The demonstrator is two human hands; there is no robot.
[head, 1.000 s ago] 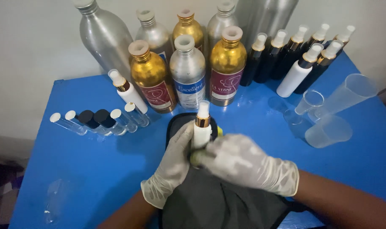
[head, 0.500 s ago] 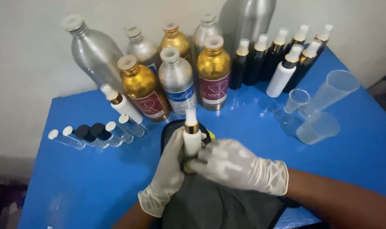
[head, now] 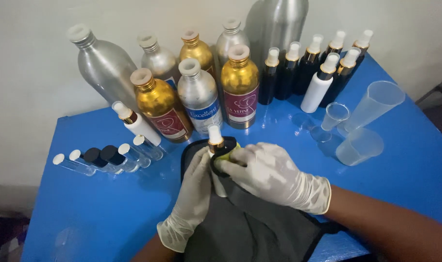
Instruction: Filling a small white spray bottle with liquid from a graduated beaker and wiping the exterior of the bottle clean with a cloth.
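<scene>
Both my hands wear white gloves. My left hand grips the body of a small white spray bottle with a gold collar and white cap, held upright. My right hand presses a dark cloth with a yellow-green edge against the bottle just below its collar. Both hands hover over a grey cloth with a black border spread on the blue table.
Gold and silver metal bottles stand at the back, with a row of black and white spray bottles to the right. Clear plastic measuring cups sit right. Small glass vials lie left, beside a tilted white spray bottle.
My hands and the bottle stay together; the right hand's cloth has shifted slightly on the bottle. The camera has drifted, so the whole scene sits a little differently in view.
</scene>
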